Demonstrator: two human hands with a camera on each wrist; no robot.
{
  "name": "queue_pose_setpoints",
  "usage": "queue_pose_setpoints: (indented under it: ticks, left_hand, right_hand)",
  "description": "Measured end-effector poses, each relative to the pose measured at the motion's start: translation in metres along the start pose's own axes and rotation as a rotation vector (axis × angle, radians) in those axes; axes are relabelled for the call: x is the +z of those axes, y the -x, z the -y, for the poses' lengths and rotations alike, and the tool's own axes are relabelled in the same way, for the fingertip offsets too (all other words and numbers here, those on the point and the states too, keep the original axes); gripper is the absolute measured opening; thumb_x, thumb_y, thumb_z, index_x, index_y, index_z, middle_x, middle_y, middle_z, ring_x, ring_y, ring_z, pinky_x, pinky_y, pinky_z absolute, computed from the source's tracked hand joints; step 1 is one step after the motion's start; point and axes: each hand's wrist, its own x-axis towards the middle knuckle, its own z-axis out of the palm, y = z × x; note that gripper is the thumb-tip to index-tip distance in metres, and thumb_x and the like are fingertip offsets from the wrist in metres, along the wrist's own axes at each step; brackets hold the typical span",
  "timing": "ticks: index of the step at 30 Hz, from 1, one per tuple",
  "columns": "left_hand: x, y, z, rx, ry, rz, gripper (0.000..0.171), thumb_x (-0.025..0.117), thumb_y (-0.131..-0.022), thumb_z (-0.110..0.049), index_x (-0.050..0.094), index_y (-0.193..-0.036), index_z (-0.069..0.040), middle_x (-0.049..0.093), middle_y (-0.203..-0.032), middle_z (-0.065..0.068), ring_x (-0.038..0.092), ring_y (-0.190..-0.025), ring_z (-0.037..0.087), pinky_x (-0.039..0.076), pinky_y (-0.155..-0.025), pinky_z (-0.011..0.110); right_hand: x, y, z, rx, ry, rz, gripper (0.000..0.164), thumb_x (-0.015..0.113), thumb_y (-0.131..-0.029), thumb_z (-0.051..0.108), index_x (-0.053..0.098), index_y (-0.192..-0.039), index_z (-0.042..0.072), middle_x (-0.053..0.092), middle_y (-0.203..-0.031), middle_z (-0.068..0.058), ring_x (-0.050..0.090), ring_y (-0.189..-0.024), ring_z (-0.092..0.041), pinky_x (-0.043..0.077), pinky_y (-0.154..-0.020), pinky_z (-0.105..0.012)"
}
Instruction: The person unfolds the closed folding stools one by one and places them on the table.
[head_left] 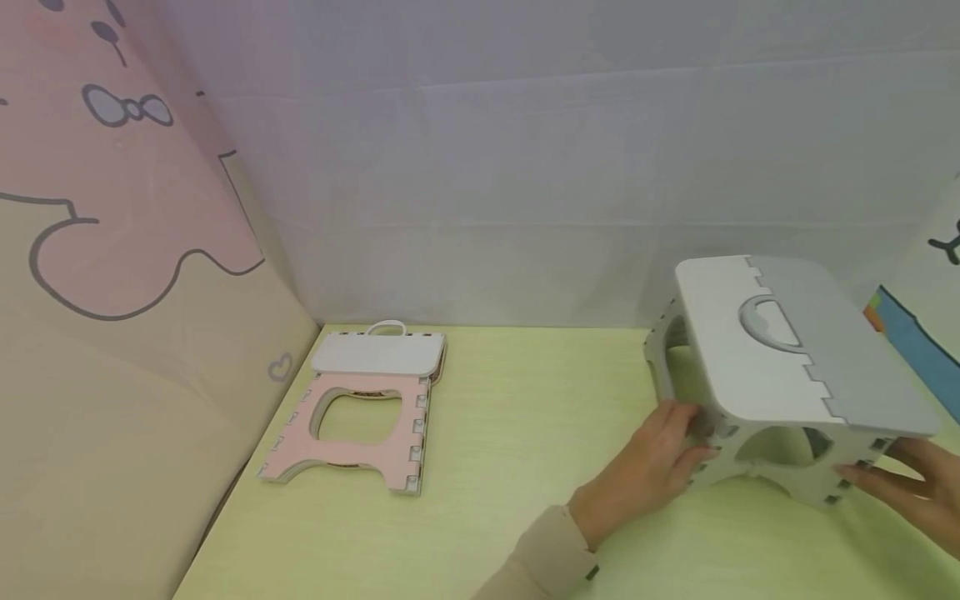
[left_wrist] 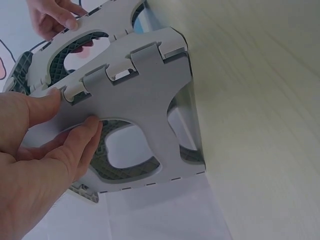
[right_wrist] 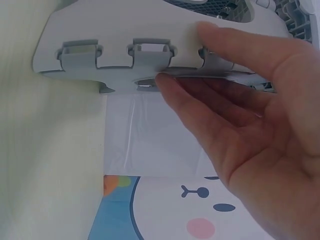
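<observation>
A folding step stool with a half-white, half-grey top stands unfolded at the right of the table. My left hand grips its left side near the front corner, thumb at the hinged edge and fingertips at the side panel's opening. At the opposite front corner, my right hand holds the stool between thumb and fingers. The right wrist view puts that thumb on the front panel and the fingers around the hinged edge; some fingers are partly hidden. A pink and white folded step stool lies flat at the left, apart from both hands.
The pale green table runs between the two stools. A grey-white sheet hangs behind it. To the left stands a pink and cream cartoon-print panel, and a blue patch of print shows beyond the table's right side.
</observation>
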Motion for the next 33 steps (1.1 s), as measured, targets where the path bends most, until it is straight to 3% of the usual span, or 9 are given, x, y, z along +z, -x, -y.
queue_pose_setpoints:
  ticks: [3, 9, 12, 15, 23, 33]
  left_hand:
    - [0.002, -0.002, 0.0, -0.014, 0.007, 0.018, 0.04, 0.062, -0.104, -0.019, 0.049, -0.133, 0.004, 0.056, -0.125, 0.011, 0.057, -0.115, 0.013, 0.039, -0.103, 0.01]
    - [0.003, -0.005, -0.001, -0.008, 0.006, 0.024, 0.043, 0.062, -0.104, -0.019, 0.045, -0.137, 0.003, 0.054, -0.131, 0.013, 0.055, -0.123, 0.015, 0.035, -0.108, 0.012]
    - [0.004, -0.006, -0.002, -0.01, 0.007, 0.031, 0.043, 0.061, -0.104, -0.019, 0.045, -0.137, 0.003, 0.054, -0.131, 0.013, 0.055, -0.124, 0.015, 0.035, -0.109, 0.013]
    - [0.005, -0.007, -0.003, -0.026, 0.01, 0.045, 0.042, 0.061, -0.105, -0.02, 0.046, -0.137, 0.003, 0.055, -0.129, 0.012, 0.055, -0.122, 0.014, 0.036, -0.107, 0.011]
    - [0.008, -0.01, -0.006, -0.056, 0.017, 0.063, 0.042, 0.061, -0.105, -0.02, 0.047, -0.137, 0.002, 0.055, -0.128, 0.01, 0.056, -0.12, 0.011, 0.036, -0.105, 0.009]
    - [0.012, -0.013, -0.007, -0.058, 0.014, 0.056, 0.042, 0.061, -0.105, -0.021, 0.047, -0.137, 0.001, 0.055, -0.129, 0.009, 0.055, -0.121, 0.01, 0.036, -0.105, 0.009]
  right_hand:
    - [0.003, 0.001, -0.004, 0.047, -0.038, -0.014, 0.083, 0.074, -0.092, -0.002, 0.033, -0.161, 0.02, 0.034, -0.126, 0.043, 0.028, -0.112, 0.029, 0.045, -0.07, -0.002]
    - [0.005, 0.001, -0.008, 0.06, -0.071, -0.067, 0.085, 0.075, -0.089, -0.007, 0.038, -0.158, 0.025, 0.033, -0.124, 0.042, 0.033, -0.111, 0.025, 0.042, -0.069, 0.0]
    - [0.003, 0.0, -0.005, 0.046, -0.134, -0.1, 0.083, 0.077, -0.082, -0.014, 0.051, -0.142, 0.037, 0.04, -0.12, 0.042, 0.038, -0.103, 0.025, 0.042, -0.067, 0.0]
    - [0.0, -0.001, 0.0, 0.028, -0.199, -0.116, 0.087, 0.078, -0.077, -0.02, 0.053, -0.126, 0.048, 0.046, -0.115, 0.04, 0.043, -0.098, 0.024, 0.043, -0.067, 0.0]
    - [-0.001, -0.001, 0.0, 0.027, -0.26, -0.133, 0.089, 0.077, -0.075, -0.022, 0.051, -0.121, 0.05, 0.05, -0.111, 0.042, 0.045, -0.097, 0.024, 0.043, -0.066, 0.0]
    - [-0.001, -0.001, -0.012, 0.019, -0.221, -0.145, 0.096, 0.076, -0.075, -0.022, 0.043, -0.129, 0.051, 0.044, -0.115, 0.042, 0.04, -0.098, 0.024, 0.041, -0.067, 0.001]
